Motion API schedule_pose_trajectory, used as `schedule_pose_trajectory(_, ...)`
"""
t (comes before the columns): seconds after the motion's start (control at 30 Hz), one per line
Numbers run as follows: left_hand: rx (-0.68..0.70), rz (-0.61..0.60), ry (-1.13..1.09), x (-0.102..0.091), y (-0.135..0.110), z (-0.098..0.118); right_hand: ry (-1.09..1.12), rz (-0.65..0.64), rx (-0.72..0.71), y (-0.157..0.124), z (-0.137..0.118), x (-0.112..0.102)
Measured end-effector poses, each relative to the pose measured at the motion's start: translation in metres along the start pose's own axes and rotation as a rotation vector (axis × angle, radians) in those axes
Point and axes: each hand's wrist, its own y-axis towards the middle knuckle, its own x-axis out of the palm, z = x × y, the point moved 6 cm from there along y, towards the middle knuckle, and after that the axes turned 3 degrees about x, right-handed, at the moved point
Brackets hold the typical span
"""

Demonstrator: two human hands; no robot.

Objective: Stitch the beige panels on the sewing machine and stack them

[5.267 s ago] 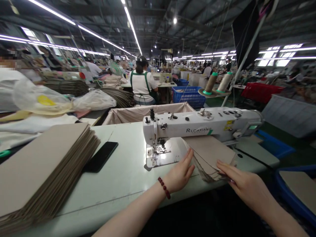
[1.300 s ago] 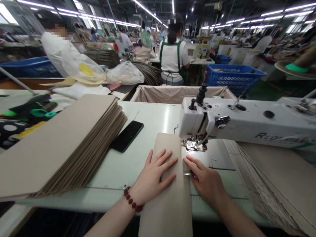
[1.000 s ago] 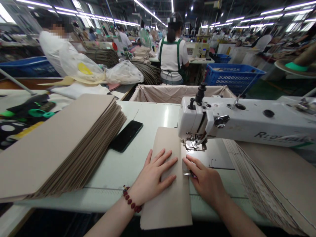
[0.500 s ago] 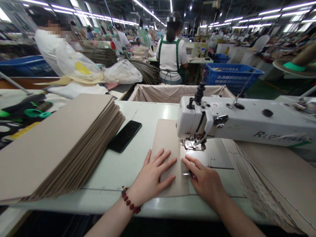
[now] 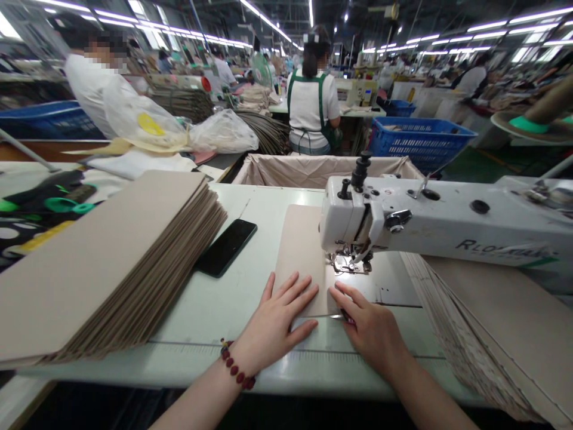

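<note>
On glossy tabletop (image 5: 192, 316), left fingers (image 5: 296, 289) spread on smooth beige panel (image 5: 302, 239), right fingers (image 5: 351, 292) bunched (metal tool (image 5: 348, 318) beneath)

White glare pools on the needle plate (image 5: 373, 285) just ahead of the right fingers (image 5: 353, 294); fluorescent tubes (image 5: 310, 12) shine far beyond them. Deep shadow lies behind; outer edges stretch, distances soften.

Panel (image 5: 299, 239): plain beige. Tabletop (image 5: 257, 206): pale green. Sewing machine (image 5: 439, 221), 3 o'clock: white, dark lettering (image 5: 477, 246). Phone (image 5: 227, 248), 8 o'clock: black. Beaded bracelet (image 5: 235, 370), 7 o'clock: dark red. Crate (image 5: 421, 143), 2 o'clock: blue.
</note>
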Motion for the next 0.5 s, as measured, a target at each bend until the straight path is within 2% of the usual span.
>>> schedule_pose_trajectory(0.27, 0.080, -0.021, 0.011, -0.003, 0.004, 0.007, 0.018, 0.003, -0.002, 0.000, 0.001, 0.001)
schedule_pose_trajectory(0.5, 0.075, -0.027, 0.012, 0.002, 0.022, -0.003, 0.018, 0.020, -0.004, 0.000, 0.002, 0.002)
